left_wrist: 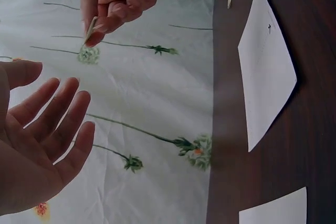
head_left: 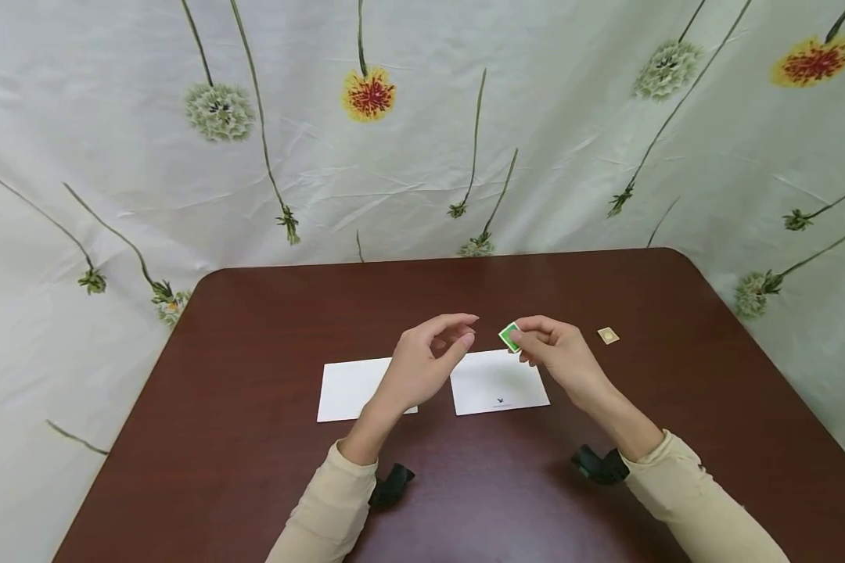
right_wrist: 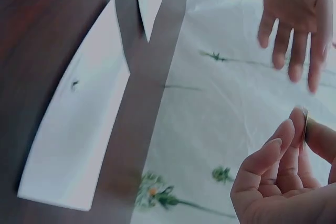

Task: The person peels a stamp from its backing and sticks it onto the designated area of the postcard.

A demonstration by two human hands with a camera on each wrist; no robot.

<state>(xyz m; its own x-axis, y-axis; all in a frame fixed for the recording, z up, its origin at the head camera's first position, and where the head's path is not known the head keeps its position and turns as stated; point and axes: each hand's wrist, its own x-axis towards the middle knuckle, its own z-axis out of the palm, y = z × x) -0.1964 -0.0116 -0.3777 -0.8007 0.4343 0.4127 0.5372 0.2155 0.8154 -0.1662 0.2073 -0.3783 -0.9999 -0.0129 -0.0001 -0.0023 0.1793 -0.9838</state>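
Observation:
Between thumb and fingers, my right hand (head_left: pixel 552 352) pinches a small green square with a pale border (head_left: pixel 510 337), raised above the table. Seen edge-on in the right wrist view, the square (right_wrist: pixel 305 124) is thin and flat. Facing it from the left, my left hand (head_left: pixel 429 356) has its fingers loosely bent and holds nothing. Below the hands lie two white sheets: a plain one (head_left: pixel 352 387) on the left, partly hidden by the left forearm, and one with a small dark bird-like mark (head_left: pixel 500 383) on the right.
A small tan square (head_left: pixel 609 335) lies on the dark brown table (head_left: pixel 239 336), right of the right hand. Behind the table hangs a white cloth (head_left: pixel 408 172) printed with flowers. Black straps with dark devices (head_left: pixel 392 486) sit at both wrists.

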